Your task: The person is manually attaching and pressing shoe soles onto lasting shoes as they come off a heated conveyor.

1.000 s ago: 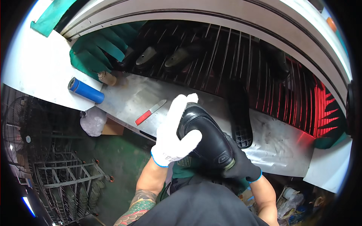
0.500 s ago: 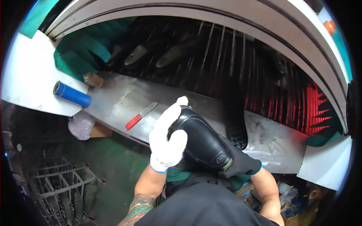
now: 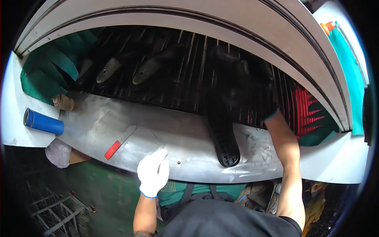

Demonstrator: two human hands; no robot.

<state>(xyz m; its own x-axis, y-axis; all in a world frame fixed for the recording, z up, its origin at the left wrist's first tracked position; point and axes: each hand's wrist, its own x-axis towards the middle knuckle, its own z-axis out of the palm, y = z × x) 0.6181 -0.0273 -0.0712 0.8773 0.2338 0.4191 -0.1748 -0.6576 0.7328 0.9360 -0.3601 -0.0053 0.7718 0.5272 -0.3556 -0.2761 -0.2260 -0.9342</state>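
My left hand (image 3: 153,173), in a white knit glove, hovers at the front edge of the metal ledge (image 3: 189,132). Its fingers are loosely bent, with a gap beside the thumb, and nothing in them. My right arm reaches into the dark bay over the rollers; only the blue cuff (image 3: 272,115) of its dark glove shows clearly, and the fingers are lost in shadow. Dim shoe shapes (image 3: 244,71) lie near that hand; whether it touches one I cannot tell. A black shoe sole (image 3: 226,144) lies tread-up across the ledge, its far end on the rollers.
A red-handled knife (image 3: 113,150) lies on the ledge at left. Beyond are a blue cylinder (image 3: 44,121) and a tan spool-like object (image 3: 63,102). Black shoes on lasts (image 3: 147,72) stand on the rollers. A white curved hood (image 3: 189,19) arches above; a metal rack (image 3: 59,209) stands lower left.
The black shoe upper left my lap area and my left hand. My right hand went from there forward into the dark bay. My left hand lowered slightly; the view shifted right.
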